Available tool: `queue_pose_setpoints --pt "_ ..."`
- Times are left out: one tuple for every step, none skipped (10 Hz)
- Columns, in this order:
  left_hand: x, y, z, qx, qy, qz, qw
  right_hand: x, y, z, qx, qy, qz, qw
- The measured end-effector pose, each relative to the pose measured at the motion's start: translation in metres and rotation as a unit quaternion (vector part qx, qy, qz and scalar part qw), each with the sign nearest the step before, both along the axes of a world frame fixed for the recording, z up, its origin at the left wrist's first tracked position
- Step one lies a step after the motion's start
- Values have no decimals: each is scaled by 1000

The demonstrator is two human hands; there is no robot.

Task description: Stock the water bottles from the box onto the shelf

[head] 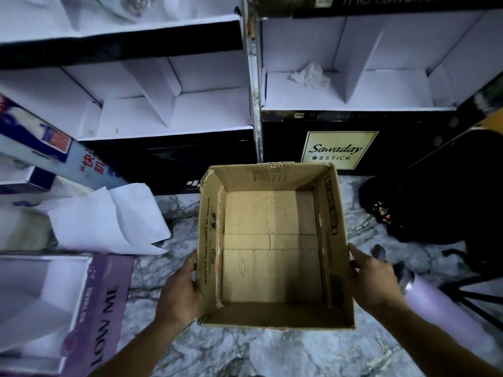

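The box (272, 246) is sitting open on the marble floor (272, 355), in the near middle. Only its bare brown bottom is showing inside. The left hand (181, 289) is gripping the box's left wall, with its thumb lying up by the rim and its fingers curling against the side. The right hand (373, 278) is touching the right wall, thumb lying along the rim. Its fingers are hiding under the hand, so I cannot tell if it is gripping.

A purple bottle (432, 300) is lying on the floor just right of the box. The right wrist is covering part of it, and its top end is too dark to make out.

The left shelf (190, 110) and the right shelf (353, 93) are standing at the far side, their tops going out of view. A crumpled white thing (310, 74) is lying in the right shelf; I cannot tell what it is.

A dark shape (435, 202) is sitting far right, too black to name. On the near left, a purple carton (106, 308) is showing only the letters "LOW ME", with the rest cut off.
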State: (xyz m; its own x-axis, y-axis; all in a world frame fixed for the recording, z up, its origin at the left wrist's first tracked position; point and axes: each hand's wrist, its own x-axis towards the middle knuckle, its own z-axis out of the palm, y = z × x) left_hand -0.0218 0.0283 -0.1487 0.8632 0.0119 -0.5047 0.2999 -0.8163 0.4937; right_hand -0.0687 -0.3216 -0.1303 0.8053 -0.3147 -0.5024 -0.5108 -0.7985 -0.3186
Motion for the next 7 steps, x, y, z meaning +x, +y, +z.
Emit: queue_pose_setpoints --pt "-4 3 -1 2 -6 -18 1000 0 -1 0 47 15 -71 996" --pt "-8 3 1 -13 -23 -7 1000 -1 2 6 47 -14 -49 998" --pt "-14 4 -2 -8 -37 11 999 -4 5 8 14 -40 -22 999" --pt "-20 1 2 -10 -30 24 999 -12 9 3 33 -54 -59 996" --pt "-23 1 10 -9 -8 33 999 -20 12 6 67 -69 -99 990" --pt "-26 4 15 0 20 35 999 -29 10 20 72 -79 -136 985" --pt "-52 13 17 24 63 18 998 -42 11 50 111 -142 -207 961"
